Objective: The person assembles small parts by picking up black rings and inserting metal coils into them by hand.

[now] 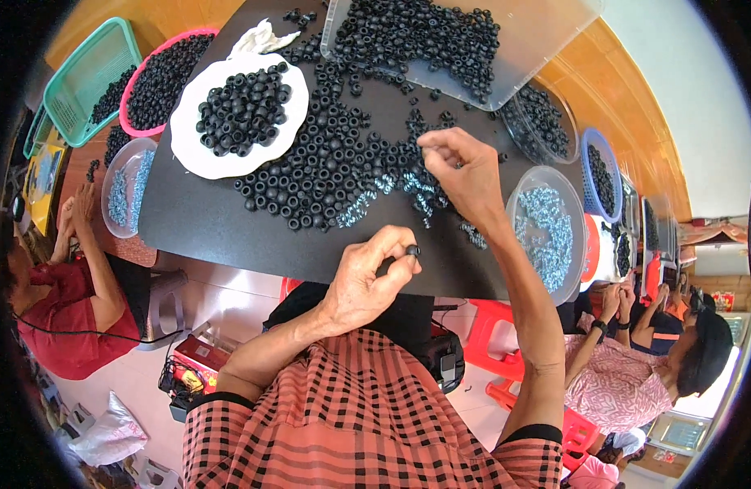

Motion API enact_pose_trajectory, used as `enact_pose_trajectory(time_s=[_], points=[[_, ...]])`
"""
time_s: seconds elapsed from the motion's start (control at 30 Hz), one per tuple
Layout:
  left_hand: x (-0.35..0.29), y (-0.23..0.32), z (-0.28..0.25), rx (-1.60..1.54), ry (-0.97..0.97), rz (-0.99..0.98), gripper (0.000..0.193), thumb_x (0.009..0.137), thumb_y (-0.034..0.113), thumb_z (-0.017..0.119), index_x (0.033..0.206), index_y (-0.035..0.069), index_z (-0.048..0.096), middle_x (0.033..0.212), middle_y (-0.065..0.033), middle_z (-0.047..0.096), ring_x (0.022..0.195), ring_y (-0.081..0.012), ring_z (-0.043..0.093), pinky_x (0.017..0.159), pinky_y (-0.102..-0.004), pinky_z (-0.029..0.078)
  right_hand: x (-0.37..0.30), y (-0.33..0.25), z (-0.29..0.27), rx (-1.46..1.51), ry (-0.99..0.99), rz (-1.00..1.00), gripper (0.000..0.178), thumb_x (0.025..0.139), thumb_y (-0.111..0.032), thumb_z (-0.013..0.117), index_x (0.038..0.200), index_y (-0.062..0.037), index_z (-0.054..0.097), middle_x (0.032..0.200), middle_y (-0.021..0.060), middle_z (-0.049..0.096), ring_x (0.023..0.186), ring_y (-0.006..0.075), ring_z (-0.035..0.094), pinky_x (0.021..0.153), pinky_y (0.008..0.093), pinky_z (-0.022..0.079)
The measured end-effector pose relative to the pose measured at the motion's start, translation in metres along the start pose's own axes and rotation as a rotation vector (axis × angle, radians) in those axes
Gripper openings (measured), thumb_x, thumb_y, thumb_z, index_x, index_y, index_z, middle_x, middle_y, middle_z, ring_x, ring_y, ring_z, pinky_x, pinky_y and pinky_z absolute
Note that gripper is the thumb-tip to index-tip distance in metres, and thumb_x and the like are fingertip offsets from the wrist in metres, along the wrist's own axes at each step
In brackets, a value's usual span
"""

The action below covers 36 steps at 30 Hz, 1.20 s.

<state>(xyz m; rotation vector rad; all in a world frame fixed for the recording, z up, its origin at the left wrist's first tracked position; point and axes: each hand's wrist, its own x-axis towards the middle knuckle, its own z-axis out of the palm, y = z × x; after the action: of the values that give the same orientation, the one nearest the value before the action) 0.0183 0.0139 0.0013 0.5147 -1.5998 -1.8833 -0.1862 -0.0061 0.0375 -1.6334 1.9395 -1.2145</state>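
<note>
Between the thumb and forefinger of my left hand (367,277) is one black ring-shaped piece (413,251), held just off the table's near edge. My right hand (467,167) is raised over the table's right half, its fingertips pinched together. What they hold, if anything, I cannot make out. Below and to the left spreads a heap of loose black ring-shaped pieces (310,155), each with a hole. Small light-blue pieces (367,204) lie along the heap's near edge, between my hands.
A white plate (184,147) of black pieces stands left, a clear bin (546,41) tips over the far side. By my right forearm is a tub (577,269) of light-blue pieces. Co-workers sit left and right; red stools (494,338) stand below.
</note>
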Motion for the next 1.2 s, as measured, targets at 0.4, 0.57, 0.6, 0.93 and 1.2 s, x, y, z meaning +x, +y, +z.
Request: enact_pose_trajectory(time_s=[0.4,0.57,0.6,0.93,1.2], points=[[-0.001,0.001,0.003,0.082,0.015,-0.029,0.011,0.091,-0.001,0.049,0.102,-0.002,0.053,0.083,-0.0013,0.057,0.079,-0.0082,0.06,0.072,-0.0226,0.048,-0.022,-0.003,-0.013,-0.067,0.123,-0.053,0.015,0.079,0.001,0.062,0.092,-0.0001,0.068,0.08,0.0084,0.065,0.063,0.0117,0.06,0.061,0.0254,0.049],[-0.002,0.0,0.004,0.082,0.017,-0.043,0.011,0.091,0.0,0.049,0.101,-0.002,0.053,0.083,-0.0013,0.057,0.079,-0.0076,0.059,0.072,-0.0222,0.047,-0.013,-0.004,-0.013,-0.184,0.059,-0.123,0.019,0.078,-0.001,0.062,0.096,-0.0008,0.067,0.084,0.012,0.065,0.065,0.0198,0.064,0.064,0.0303,0.051],[-0.002,0.001,0.004,0.09,0.017,-0.046,0.011,0.091,0.0,0.049,0.102,-0.002,0.053,0.083,-0.0013,0.057,0.078,-0.0075,0.059,0.071,-0.0221,0.047,-0.01,-0.006,-0.011,-0.213,0.025,-0.161,0.02,0.077,-0.002,0.063,0.097,-0.0011,0.067,0.086,0.013,0.065,0.067,0.0226,0.065,0.064,0.0325,0.052],[0.0,0.007,0.004,0.127,0.023,-0.008,0.01,0.09,-0.001,0.053,0.1,-0.001,0.053,0.074,0.0001,0.058,0.072,-0.0052,0.057,0.065,-0.0208,0.045,-0.006,0.004,0.002,-0.303,-0.024,-0.171,0.013,0.075,-0.007,0.065,0.088,-0.003,0.067,0.088,0.0133,0.064,0.076,0.0294,0.064,0.071,0.0378,0.051],[0.0,0.003,0.005,0.12,0.03,0.021,0.01,0.09,0.0,0.052,0.101,-0.001,0.053,0.074,-0.0007,0.057,0.072,-0.0066,0.059,0.066,-0.0221,0.047,0.005,0.004,0.007,-0.277,0.001,-0.22,0.011,0.076,-0.007,0.064,0.085,-0.0039,0.067,0.087,0.0107,0.065,0.082,0.0293,0.061,0.074,0.0397,0.048]])
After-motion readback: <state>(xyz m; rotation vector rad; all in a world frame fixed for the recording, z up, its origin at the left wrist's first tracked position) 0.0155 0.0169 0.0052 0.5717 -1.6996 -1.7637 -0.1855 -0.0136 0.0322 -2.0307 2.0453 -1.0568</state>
